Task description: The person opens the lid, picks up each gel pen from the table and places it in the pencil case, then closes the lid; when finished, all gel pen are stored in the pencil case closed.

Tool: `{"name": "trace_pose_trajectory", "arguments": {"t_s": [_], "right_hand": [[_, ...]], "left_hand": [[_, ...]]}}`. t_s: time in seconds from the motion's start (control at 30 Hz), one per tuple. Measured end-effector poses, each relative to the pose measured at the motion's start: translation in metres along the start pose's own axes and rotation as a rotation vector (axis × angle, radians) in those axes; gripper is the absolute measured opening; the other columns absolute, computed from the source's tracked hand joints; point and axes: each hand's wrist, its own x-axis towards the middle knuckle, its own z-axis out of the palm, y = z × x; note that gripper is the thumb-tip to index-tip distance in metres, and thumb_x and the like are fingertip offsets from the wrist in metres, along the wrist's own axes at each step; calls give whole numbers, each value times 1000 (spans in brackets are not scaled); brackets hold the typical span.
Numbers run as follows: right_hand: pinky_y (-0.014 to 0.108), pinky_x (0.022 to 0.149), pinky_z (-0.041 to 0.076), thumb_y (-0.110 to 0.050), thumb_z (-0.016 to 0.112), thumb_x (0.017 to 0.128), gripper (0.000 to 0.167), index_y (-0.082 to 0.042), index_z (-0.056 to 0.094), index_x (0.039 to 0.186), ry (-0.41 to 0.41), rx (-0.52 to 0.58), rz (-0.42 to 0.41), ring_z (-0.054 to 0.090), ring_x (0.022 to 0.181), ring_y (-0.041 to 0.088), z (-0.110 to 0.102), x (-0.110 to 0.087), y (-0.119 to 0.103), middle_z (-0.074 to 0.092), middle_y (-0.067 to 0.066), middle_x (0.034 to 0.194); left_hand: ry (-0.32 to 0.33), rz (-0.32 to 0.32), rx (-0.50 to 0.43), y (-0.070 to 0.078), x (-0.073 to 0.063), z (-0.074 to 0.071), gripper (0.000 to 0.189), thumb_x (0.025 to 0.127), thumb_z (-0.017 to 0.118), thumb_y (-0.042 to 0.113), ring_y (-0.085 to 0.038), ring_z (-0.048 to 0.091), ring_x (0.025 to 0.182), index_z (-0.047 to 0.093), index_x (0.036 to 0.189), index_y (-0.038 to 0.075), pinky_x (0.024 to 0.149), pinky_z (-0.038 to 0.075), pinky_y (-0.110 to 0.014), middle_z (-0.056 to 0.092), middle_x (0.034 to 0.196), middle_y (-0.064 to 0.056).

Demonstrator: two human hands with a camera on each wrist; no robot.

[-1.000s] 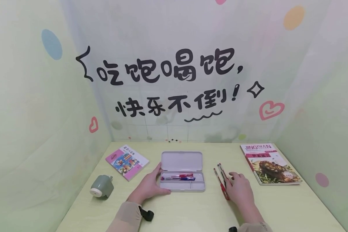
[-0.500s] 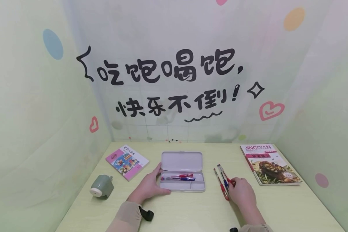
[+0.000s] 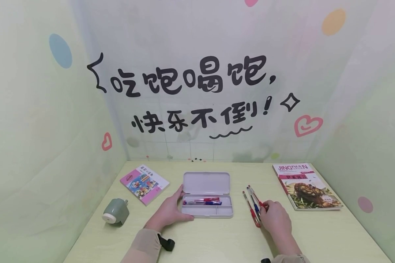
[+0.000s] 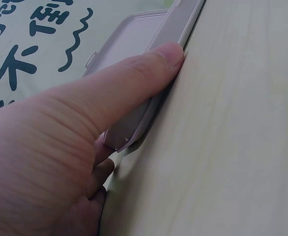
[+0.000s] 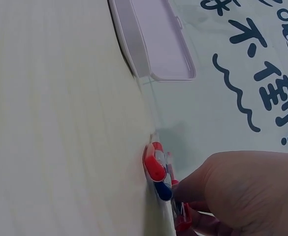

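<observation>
An open pencil case (image 3: 224, 210) stands at mid-table with its lid up. Several red and blue pens (image 3: 202, 201) lie in its rear compartment. My left hand (image 3: 167, 212) holds the case by its left end, the thumb (image 4: 148, 69) along the front edge and the other fingers round the far side. To the right, my right hand (image 3: 276, 221) pinches a red pen (image 5: 183, 219) between thumb and fingers. Beside it on the table lie a blue pen (image 5: 162, 190) and another red pen (image 3: 254, 216), close together.
A green-grey pencil sharpener (image 3: 120, 210) stands at the left, with a pink-covered booklet (image 3: 145, 184) behind it. At the back right lies a magazine-like book (image 3: 307, 188). Printed cloth walls (image 3: 197, 36) enclose the table's back and sides.
My right hand has shifted slightly right, with the red pen at its fingertips drawn a little away from the others, and the blue pen now shows between. My left hand has stayed on the case.
</observation>
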Motion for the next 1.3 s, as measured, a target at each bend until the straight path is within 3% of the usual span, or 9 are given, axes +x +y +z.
{"name": "trace_pose_trajectory", "arguments": {"t_s": [0.2, 0.47, 0.63, 1.03, 1.3], "right_hand": [[43, 63, 55, -20, 67, 104, 30, 1, 74, 124, 47, 0, 4, 64, 83, 28, 0, 2, -7, 69, 19, 104], [53, 75, 59, -18, 71, 103, 25, -3, 75, 124, 87, 4, -58, 64, 97, 36, 5, 2, -32, 70, 22, 114], [53, 82, 57, -15, 74, 102, 21, -7, 78, 121, 106, 11, -129, 62, 98, 36, 13, 3, -55, 71, 19, 114], [50, 86, 57, -13, 81, 96, 9, -15, 79, 105, 166, -62, -395, 61, 94, 31, 47, 3, -102, 73, 10, 105], [46, 84, 57, -14, 83, 96, 8, -18, 80, 102, 117, -89, -442, 60, 94, 26, 63, 1, -124, 71, 4, 103]], "left_hand": [[0, -3, 4, -1, 0, 1, 150, 65, 105, 53, -44, 43, 161, 15, 178, 12, 134, 31, -69, 53, 171, -11], [3, 0, 8, -1, -1, 2, 151, 64, 105, 53, -46, 43, 161, 15, 178, 11, 134, 31, -70, 53, 170, -12], [2, -6, 0, 0, -1, 2, 150, 65, 105, 52, -46, 42, 161, 15, 178, 12, 134, 30, -70, 52, 171, -13], [5, -21, 1, 0, -1, 1, 151, 63, 105, 53, -46, 41, 162, 15, 178, 14, 134, 30, -70, 51, 172, -11], [-1, -24, -11, 1, -1, 0, 150, 64, 106, 52, -46, 41, 162, 16, 178, 15, 134, 31, -71, 50, 172, -12]]}}
